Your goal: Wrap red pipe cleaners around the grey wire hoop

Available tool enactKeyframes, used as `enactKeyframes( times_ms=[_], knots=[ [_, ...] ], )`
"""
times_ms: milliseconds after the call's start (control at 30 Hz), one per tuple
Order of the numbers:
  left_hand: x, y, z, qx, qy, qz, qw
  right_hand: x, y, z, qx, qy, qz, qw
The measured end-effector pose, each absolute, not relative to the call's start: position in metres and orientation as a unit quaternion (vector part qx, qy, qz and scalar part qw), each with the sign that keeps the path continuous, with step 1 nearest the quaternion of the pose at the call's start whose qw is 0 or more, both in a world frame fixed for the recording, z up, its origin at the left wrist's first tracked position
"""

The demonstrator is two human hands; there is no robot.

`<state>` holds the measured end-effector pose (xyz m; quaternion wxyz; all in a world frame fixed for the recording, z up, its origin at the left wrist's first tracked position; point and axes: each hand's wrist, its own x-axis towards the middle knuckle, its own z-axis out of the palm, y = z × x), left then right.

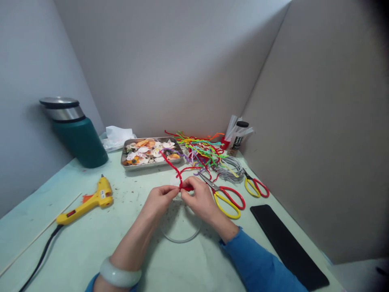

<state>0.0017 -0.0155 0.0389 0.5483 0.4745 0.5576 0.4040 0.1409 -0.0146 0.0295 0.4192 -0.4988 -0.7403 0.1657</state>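
My left hand (159, 199) and my right hand (199, 199) meet at the middle of the table, fingertips pinched together on a red pipe cleaner (173, 167) that runs up and left from them. Under the hands lies a clear wire ring (182, 239), and the red strand seems wrapped on its top edge. A pale bangle sits on my left wrist; my right arm wears a blue sleeve.
A pile of coloured pipe cleaners (202, 151), a metal tray of shells (148, 153), a grey wire coil (231, 168), two red-and-yellow scissors (229, 198) (257, 186), a yellow glue gun (89, 200), a green flask (77, 132), a black flat object (285, 243), a thin stick (39, 233).
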Motion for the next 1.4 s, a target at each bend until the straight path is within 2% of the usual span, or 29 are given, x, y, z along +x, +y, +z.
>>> enactKeyframes(
  times_ms=[333,667,767,1100,1400],
  knots=[
    [-0.001,-0.016,0.037,0.469,0.561,0.391,0.559,0.145,-0.013,0.034,-0.438,-0.771,0.188,0.424],
    [-0.007,-0.015,0.036,0.447,0.525,0.411,0.596,0.158,-0.009,0.029,-0.356,-0.865,0.025,0.351],
    [-0.007,-0.015,0.036,0.439,0.536,0.415,0.590,0.161,-0.010,0.031,-0.334,-0.883,0.013,0.331],
    [-0.009,-0.005,0.018,0.538,0.548,0.394,0.505,0.157,-0.008,0.030,-0.364,-0.790,0.245,0.428],
    [-0.008,-0.009,0.027,0.531,0.558,0.392,0.503,0.157,-0.008,0.028,-0.364,-0.784,0.273,0.422]
  ],
)
